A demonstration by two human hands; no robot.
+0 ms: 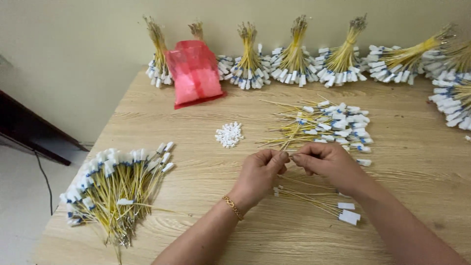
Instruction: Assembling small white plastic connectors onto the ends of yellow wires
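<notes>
My left hand point(260, 174) and my right hand point(326, 164) meet over the middle of the wooden table point(206, 206), fingertips pinched together on the end of a thin yellow wire. What sits between the fingertips is too small to make out. Just below the hands lie a few yellow wires with white tags point(319, 203). Beyond the hands is a loose heap of yellow wires with white and blue tags point(328, 125). A small pile of tiny white pieces point(229, 134) lies left of that heap. My left wrist wears a gold bracelet point(233, 207).
A fanned pile of tagged yellow wires point(113, 184) lies near the table's front left corner. Several tied bundles of the same wires point(294, 61) lean along the wall at the back and right. A red plastic bag point(195, 73) stands at the back left.
</notes>
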